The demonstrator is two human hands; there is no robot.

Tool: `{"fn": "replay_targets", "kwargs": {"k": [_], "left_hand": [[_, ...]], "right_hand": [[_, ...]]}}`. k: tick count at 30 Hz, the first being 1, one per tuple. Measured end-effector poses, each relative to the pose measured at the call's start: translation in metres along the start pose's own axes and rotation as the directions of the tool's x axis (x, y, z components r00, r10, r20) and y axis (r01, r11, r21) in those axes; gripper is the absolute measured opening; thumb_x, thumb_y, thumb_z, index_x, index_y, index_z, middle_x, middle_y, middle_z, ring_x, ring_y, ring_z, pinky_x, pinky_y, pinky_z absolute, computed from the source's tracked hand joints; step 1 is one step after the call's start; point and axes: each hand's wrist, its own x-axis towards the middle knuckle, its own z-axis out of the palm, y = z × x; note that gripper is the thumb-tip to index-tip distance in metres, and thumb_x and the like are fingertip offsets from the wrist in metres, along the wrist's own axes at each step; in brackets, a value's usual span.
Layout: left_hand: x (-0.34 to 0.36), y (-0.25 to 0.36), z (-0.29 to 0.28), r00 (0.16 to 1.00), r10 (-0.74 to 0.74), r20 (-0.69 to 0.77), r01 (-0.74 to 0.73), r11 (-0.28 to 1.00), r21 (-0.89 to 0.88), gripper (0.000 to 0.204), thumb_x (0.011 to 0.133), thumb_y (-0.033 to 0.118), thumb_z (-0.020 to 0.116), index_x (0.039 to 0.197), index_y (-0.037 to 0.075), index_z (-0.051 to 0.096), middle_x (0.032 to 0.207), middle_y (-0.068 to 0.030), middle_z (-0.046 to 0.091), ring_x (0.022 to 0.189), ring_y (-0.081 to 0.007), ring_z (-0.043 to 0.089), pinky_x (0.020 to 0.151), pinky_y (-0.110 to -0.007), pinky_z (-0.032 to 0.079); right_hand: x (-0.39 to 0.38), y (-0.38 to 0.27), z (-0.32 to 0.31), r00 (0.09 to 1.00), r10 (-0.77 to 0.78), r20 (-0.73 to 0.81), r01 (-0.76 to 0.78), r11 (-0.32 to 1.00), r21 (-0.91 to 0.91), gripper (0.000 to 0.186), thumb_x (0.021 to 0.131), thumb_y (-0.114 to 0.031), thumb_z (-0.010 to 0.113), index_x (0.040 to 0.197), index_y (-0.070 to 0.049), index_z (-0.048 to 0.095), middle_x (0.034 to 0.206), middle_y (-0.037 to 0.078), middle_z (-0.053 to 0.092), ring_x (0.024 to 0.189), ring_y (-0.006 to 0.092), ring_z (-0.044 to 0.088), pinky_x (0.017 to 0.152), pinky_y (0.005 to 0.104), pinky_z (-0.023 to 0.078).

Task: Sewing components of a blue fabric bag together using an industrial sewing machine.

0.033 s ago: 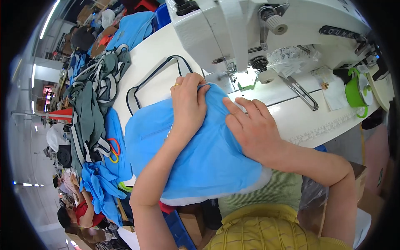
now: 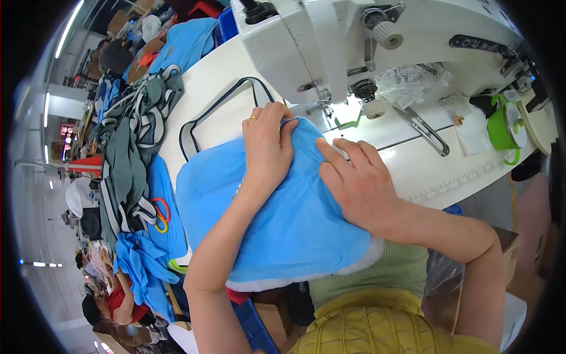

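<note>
Working in a cluttered rm w/ strip lights (image 2: 69, 29) & a co-worker in red (image 2: 119, 304) well off to the left. White table (image 2: 407, 168) in front of me, a printed scale along its near rt edge. White sewing machine (image 2: 265, 44) takes the far side, so the near side is where my hands get room. Grey-green pile (image 2: 125, 168) w/ pale straps is heaped on the left, prob parked there b/c it leaves the middle to me. Blue cloth (image 2: 283, 236) spreads btwn that pile & my rt arm, near end over the table edge toward my lap; table takes much of the weight, so less drag on my fingers, I reckon. Its far corner is just beside the needle area (image 2: 328, 106). Dark-edged strap loop (image 2: 219, 101) lies past the cloth, far left. Rt hand (image 2: 362, 189) rests at the cloth's rt side, fingers loosely spread, prob to stop it sliding. Lt hand (image 2: 265, 141) reaches over the top, thumb & fingertips pinching the far edge, prob b/c a thin edge slips easily. Lime-green mug (image 2: 501, 127) stands far rt, away from my elbow. Slotted metal pc (image 2: 411, 116) lies by the machine. Red & yellow loop handles (image 2: 167, 211) show left of the cloth, can't see what they belong to. Smallest: gold ring (image 2: 253, 117) on my lt hand
</note>
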Motion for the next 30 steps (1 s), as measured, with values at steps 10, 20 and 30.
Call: {"fn": "replay_targets", "kwargs": {"k": [10, 20, 30], "left_hand": [[0.028, -0.003, 0.016, 0.979, 0.184, -0.087, -0.197, 0.964, -0.178, 0.012, 0.085, 0.003, 0.075, 0.097, 0.008, 0.076, 0.091, -0.0082, 0.071, 0.082, -0.0289, 0.062, 0.083, -0.042, 0.040], [0.044, -0.006, 0.024, 0.997, 0.046, -0.057, -0.066, 0.907, -0.416, 0.017, 0.079, 0.002, 0.079, 0.096, 0.002, 0.078, 0.085, -0.0170, 0.074, 0.068, -0.0325, 0.065, 0.062, -0.043, 0.048], [0.046, -0.018, 0.027, 1.000, -0.024, 0.001, 0.022, 0.912, -0.409, 0.015, 0.076, 0.003, 0.079, 0.091, -0.001, 0.077, 0.080, -0.0191, 0.073, 0.066, -0.0333, 0.067, 0.063, -0.042, 0.051]], "right_hand": [[0.001, 0.004, -0.008, 0.994, 0.106, -0.025, -0.108, 0.993, -0.047, 0.017, 0.083, -0.014, 0.064, 0.096, -0.005, 0.063, 0.128, 0.015, 0.068, 0.116, 0.0301, 0.062, 0.101, 0.0417, 0.046], [0.000, 0.007, -0.004, 0.991, 0.127, -0.035, -0.130, 0.986, -0.101, 0.019, 0.082, -0.012, 0.063, 0.099, -0.004, 0.063, 0.132, 0.016, 0.067, 0.119, 0.0302, 0.060, 0.102, 0.0416, 0.045], [0.003, 0.011, -0.002, 0.991, 0.136, -0.001, -0.135, 0.989, -0.065, 0.024, 0.080, -0.010, 0.063, 0.103, -0.003, 0.063, 0.136, 0.016, 0.065, 0.120, 0.0313, 0.059, 0.101, 0.0415, 0.045]]}}
